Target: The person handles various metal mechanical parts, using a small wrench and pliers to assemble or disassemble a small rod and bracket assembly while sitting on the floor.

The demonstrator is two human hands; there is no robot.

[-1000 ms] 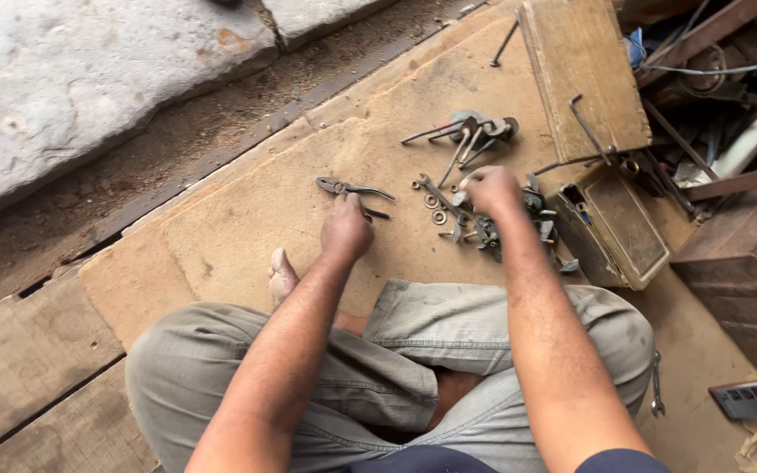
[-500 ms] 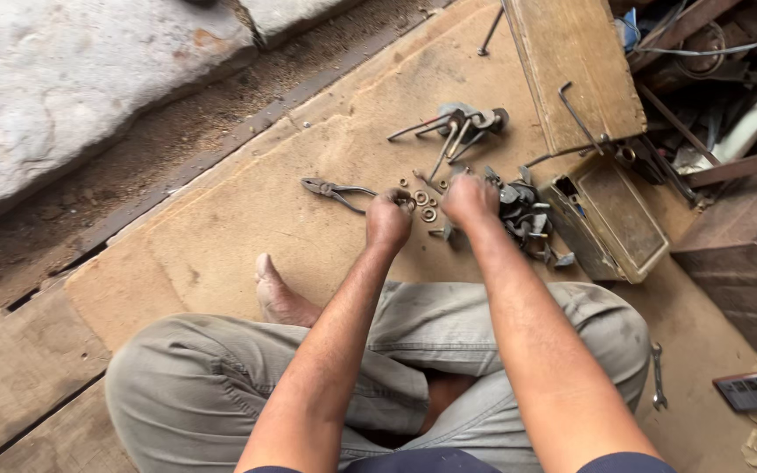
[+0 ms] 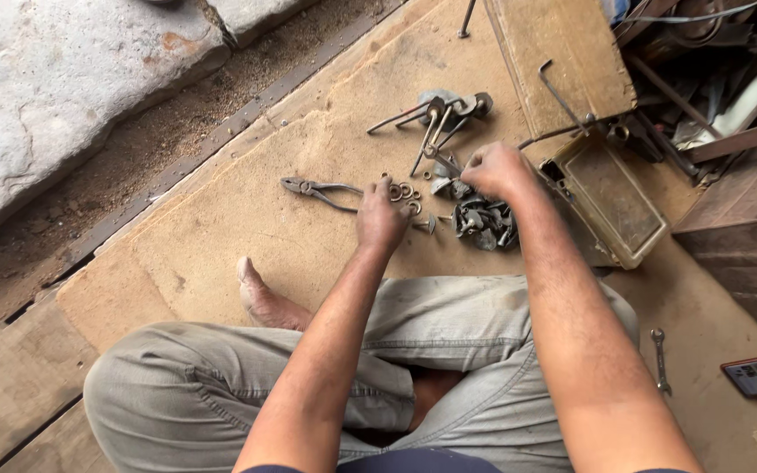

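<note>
You are sitting cross-legged on a dusty board (image 3: 221, 228). Your left hand (image 3: 382, 219) is resting just below the small metal rings (image 3: 403, 194), fingers curled down at them; whether they are pinching one I cannot tell. The pliers (image 3: 319, 189) are lying just left of the rings. Your right hand (image 3: 494, 170) is hovering right of the rings, fingers bunched closed, above the pile of dark metal parts (image 3: 481, 223). The long bolts (image 3: 435, 118) are lying beyond the rings.

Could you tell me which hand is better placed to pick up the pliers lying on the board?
Left. The left hand rests by the washers, right beside the pliers; the right hand is farther off, over the pile of metal parts.
</note>
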